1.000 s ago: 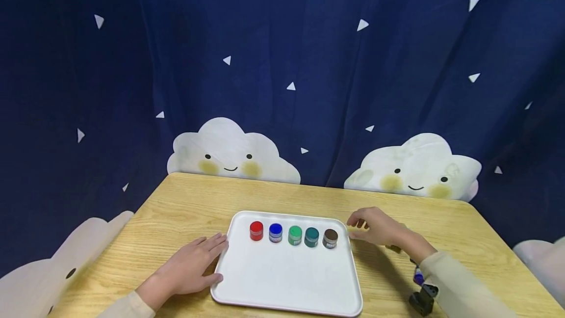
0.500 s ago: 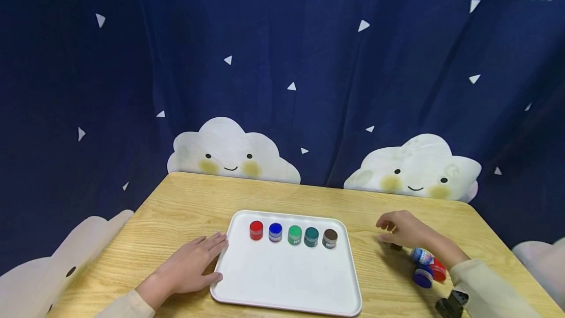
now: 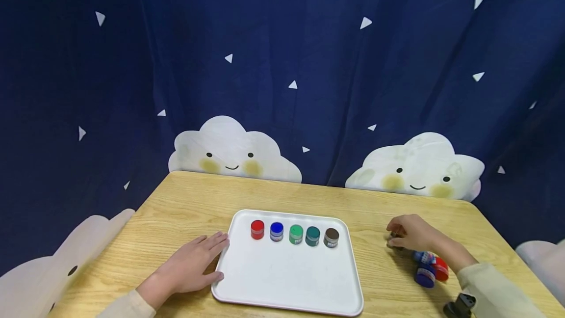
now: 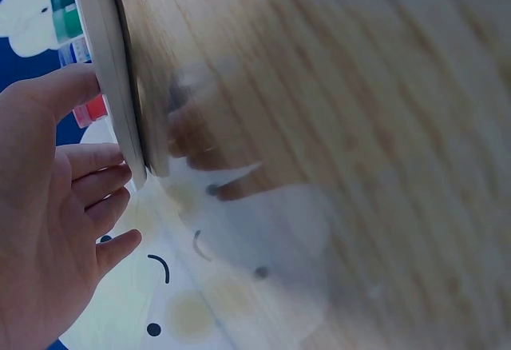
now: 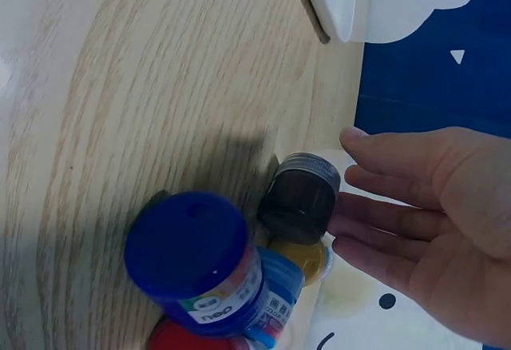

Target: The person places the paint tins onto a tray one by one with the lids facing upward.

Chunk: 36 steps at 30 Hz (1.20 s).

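My left grip (image 3: 190, 266) lies straight-fingered against the white tray (image 3: 287, 278); my right grip (image 3: 415, 232), loosely spread, is beside the dark jar (image 5: 299, 202) on the counter (image 3: 198, 205); whether they touch, I can't quite tell.

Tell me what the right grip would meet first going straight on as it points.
The right grip would probably meet the dark jar first; it is right at the fingertips, though any contact is unclear.
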Available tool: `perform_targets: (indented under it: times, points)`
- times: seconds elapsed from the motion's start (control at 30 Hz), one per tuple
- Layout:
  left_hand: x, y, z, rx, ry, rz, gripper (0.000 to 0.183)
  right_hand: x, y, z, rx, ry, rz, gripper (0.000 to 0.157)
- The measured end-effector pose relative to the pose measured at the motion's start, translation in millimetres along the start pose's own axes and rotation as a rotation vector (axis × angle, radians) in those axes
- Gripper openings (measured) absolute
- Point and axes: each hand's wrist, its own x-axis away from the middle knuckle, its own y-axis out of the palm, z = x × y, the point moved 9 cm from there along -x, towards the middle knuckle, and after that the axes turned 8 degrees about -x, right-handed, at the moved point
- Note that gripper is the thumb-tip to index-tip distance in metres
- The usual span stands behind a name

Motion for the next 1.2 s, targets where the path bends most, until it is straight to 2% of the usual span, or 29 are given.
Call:
perform_targets:
  times: [0.17, 0.47, 0.7, 1.2]
  points:
    - [0.6, -3.4, 0.9, -0.003, 0.008, 0.014, 0.068, 2.3, 2.6, 2.6, -0.021, -0.011, 0.013, 0.024]
    - [0.1, -2.3, 0.8, 0.003, 0.006, 0.009, 0.069, 7.7, 20.4, 5.2, -0.054, -0.036, -0.051, 0.028]
    - [-0.4, -0.8, -0.4, 0.002, -0.003, 0.001, 0.069, 9.0, 21.6, 6.0, -0.025, -0.043, -0.036, 0.031]
    - [0.3, -1.5, 0.3, 0.001, -0.004, 0.014, 0.068, 9.2, 22.9, 10.3, -0.03, 0.006, -0.035, 0.035]
